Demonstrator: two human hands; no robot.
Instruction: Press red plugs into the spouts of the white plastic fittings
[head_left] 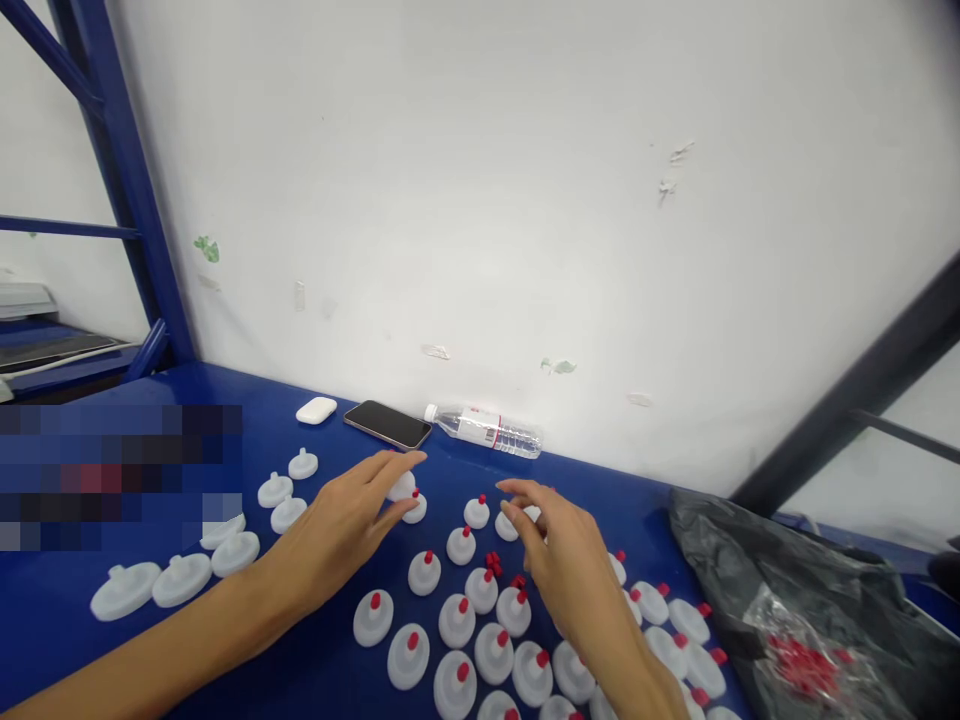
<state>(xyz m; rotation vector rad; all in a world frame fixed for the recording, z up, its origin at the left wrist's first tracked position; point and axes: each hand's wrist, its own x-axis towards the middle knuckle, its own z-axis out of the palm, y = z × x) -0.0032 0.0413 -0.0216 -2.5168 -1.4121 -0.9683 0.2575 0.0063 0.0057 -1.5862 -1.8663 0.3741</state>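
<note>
My left hand (pixel 346 530) reaches over the blue table (pixel 525 480), its fingertips closed on a white disc-shaped plastic part (pixel 402 487). My right hand (pixel 566 560) hovers over the middle with fingers spread, its fingertips at another white part (pixel 508 524). Several white discs fitted with red caps (pixel 480 630) stand between and below the hands. A few loose red caps (pixel 493 562) lie among them. More white discs without caps (pixel 184 575) lie in a row to the left.
A dark phone (pixel 388 424), a white earbud case (pixel 316 409) and a lying water bottle (pixel 487 430) rest by the white wall. A black plastic bag (pixel 757 560) with a clear pouch of red caps (pixel 802 665) lies at the right. Blue rack posts stand at the left.
</note>
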